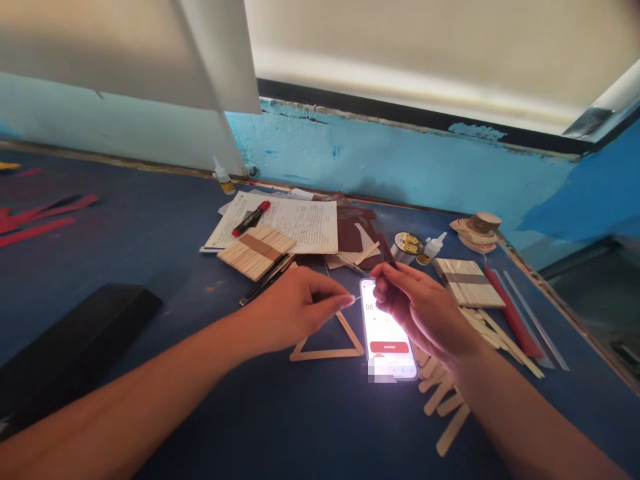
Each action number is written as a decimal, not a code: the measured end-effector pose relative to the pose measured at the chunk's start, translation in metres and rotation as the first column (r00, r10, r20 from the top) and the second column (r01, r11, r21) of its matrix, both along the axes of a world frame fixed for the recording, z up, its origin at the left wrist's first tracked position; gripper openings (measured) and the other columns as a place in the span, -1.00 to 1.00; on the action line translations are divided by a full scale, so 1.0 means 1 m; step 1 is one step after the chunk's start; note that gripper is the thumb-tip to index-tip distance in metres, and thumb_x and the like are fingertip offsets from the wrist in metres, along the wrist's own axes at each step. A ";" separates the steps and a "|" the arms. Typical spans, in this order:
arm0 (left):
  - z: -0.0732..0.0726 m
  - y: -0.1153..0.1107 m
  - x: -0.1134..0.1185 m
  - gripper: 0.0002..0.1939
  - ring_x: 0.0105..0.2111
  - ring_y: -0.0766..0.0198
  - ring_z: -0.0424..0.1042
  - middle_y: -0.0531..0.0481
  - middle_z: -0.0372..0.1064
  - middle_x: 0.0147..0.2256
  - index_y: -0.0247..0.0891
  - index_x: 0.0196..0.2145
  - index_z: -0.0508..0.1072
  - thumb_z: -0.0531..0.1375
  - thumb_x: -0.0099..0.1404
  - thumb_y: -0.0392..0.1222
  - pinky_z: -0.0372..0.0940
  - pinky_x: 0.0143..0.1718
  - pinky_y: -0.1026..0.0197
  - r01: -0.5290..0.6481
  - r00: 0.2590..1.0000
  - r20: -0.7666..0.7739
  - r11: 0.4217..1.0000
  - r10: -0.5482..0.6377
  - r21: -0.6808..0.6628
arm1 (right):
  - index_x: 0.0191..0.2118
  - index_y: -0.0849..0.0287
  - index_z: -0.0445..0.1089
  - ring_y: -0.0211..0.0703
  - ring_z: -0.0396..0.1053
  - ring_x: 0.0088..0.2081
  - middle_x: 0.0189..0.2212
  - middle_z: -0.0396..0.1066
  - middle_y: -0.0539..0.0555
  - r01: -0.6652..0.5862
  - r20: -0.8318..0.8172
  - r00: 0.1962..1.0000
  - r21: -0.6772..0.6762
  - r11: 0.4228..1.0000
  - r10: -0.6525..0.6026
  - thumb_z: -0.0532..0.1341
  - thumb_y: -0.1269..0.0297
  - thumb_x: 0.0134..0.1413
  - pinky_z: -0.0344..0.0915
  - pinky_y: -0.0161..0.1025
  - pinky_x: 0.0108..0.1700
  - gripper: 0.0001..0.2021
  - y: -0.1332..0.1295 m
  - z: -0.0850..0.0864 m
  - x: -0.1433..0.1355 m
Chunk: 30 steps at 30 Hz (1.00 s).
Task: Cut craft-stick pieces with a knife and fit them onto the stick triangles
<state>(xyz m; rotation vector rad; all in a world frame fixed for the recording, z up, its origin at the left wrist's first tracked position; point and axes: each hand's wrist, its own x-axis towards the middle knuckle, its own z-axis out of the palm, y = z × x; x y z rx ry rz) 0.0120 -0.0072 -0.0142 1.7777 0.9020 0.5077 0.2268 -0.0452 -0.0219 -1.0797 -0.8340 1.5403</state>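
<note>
My left hand (293, 303) is closed in a pinch, with a tiny whitish tip showing at its fingertips; what it is I cannot make out. Facing it, my right hand (425, 307) grips a dark, slim, pen-like tool (386, 248) that points up and away. Both hands are over a lit phone (393, 330), which lies face up with a timer screen and a red button. Beneath my left hand, a triangle of craft sticks (327, 355) rests on the blue table, its top partly hidden. Loose craft sticks (453, 403) fan out under my right forearm.
Bundled craft sticks (257, 253) and a red-capped marker (251, 219) lie by written papers (310, 223). A second stick bundle (469, 283), a round spool (407, 245) and a glue bottle (431, 249) are at right. Another bottle (223, 179) stands near the wall; a black case (85, 340) lies left.
</note>
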 end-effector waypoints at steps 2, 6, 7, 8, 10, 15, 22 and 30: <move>-0.005 -0.003 0.002 -0.62 -0.62 0.37 -0.04 0.14 0.04 -0.64 -0.24 -0.43 0.60 0.19 0.38 0.07 -0.08 -0.62 0.28 0.048 0.998 -0.033 0.999 -0.048 -0.018 | -0.27 0.17 0.52 -0.22 0.25 -0.35 -0.43 0.31 0.00 -0.017 0.008 1.000 0.013 1.000 0.017 0.32 0.17 0.22 0.18 -0.23 -0.28 -0.83 -0.001 0.000 0.000; -0.005 -0.005 0.002 -0.64 -0.63 0.36 0.04 0.14 0.12 -0.60 -0.19 -0.18 0.64 0.18 0.38 0.11 -0.05 -0.64 0.30 0.096 0.993 -0.064 0.988 -0.104 -0.118 | -0.25 0.18 0.52 -0.21 0.30 -0.33 -0.41 0.35 0.01 -0.051 0.015 0.999 0.018 0.999 0.051 0.29 0.17 0.27 0.24 -0.22 -0.22 -0.82 -0.003 0.002 -0.001; -0.004 -0.005 0.002 -0.64 -0.62 0.36 0.06 0.14 0.15 -0.58 -0.18 -0.15 0.63 0.18 0.38 0.11 -0.03 -0.63 0.30 0.113 0.991 -0.063 0.984 -0.122 -0.137 | -0.25 0.19 0.52 -0.21 0.32 -0.32 -0.40 0.37 0.02 -0.059 0.014 0.998 0.011 0.998 0.059 0.28 0.17 0.27 0.26 -0.22 -0.21 -0.81 -0.003 0.003 -0.001; -0.003 -0.005 0.001 -0.65 -0.61 0.36 0.07 0.14 0.17 -0.57 -0.16 -0.14 0.62 0.18 0.38 0.11 -0.01 -0.62 0.30 0.133 0.988 -0.057 0.980 -0.142 -0.149 | -0.24 0.19 0.51 -0.21 0.34 -0.31 -0.39 0.39 0.03 -0.065 0.014 0.998 0.004 0.998 0.065 0.28 0.17 0.28 0.27 -0.22 -0.19 -0.81 -0.003 0.003 -0.001; 0.001 -0.004 0.000 -0.66 -0.60 0.36 0.05 0.14 0.16 -0.56 -0.16 -0.19 0.61 0.17 0.40 0.11 -0.02 -0.60 0.29 0.162 0.985 -0.039 0.974 -0.170 -0.157 | -0.24 0.19 0.50 -0.20 0.39 -0.28 -0.35 0.45 0.06 -0.077 0.033 0.996 -0.005 0.997 0.077 0.27 0.15 0.29 0.31 -0.22 -0.18 -0.80 -0.002 0.004 0.000; 0.007 0.001 -0.003 -0.69 -0.57 0.37 0.02 0.14 0.14 -0.56 -0.20 -0.24 0.59 0.21 0.39 0.09 -0.07 -0.59 0.30 0.094 0.994 0.067 0.983 -0.084 -0.156 | -0.03 0.11 0.45 -0.10 0.51 -0.35 -0.16 0.55 0.16 -0.151 0.520 0.844 -0.007 0.988 0.133 0.15 0.06 0.39 0.36 -0.18 -0.40 -0.73 -0.006 0.017 0.016; 0.014 0.005 -0.010 -0.71 -0.58 0.40 0.09 0.13 0.17 -0.55 -0.18 -0.20 0.58 0.22 0.40 0.07 -0.03 -0.60 0.33 -0.070 0.987 0.139 0.991 0.086 -0.117 | -0.07 0.02 0.55 -0.24 0.26 -0.62 -0.49 0.50 0.06 -0.263 0.954 0.271 0.201 0.944 -0.128 0.15 -0.06 0.36 0.00 -0.24 -0.61 -0.66 -0.022 0.046 0.050; 0.013 0.007 -0.011 -0.74 -0.57 0.41 0.11 0.15 0.18 -0.55 -0.20 -0.22 0.57 0.22 0.42 0.04 0.01 -0.59 0.34 -0.047 0.986 0.152 0.992 0.065 -0.121 | -0.14 0.00 0.55 -0.18 0.43 -0.44 -0.38 0.56 0.01 -0.379 0.994 0.110 0.036 0.925 0.007 0.13 0.00 0.38 0.20 -0.25 -0.48 -0.71 -0.023 0.049 0.039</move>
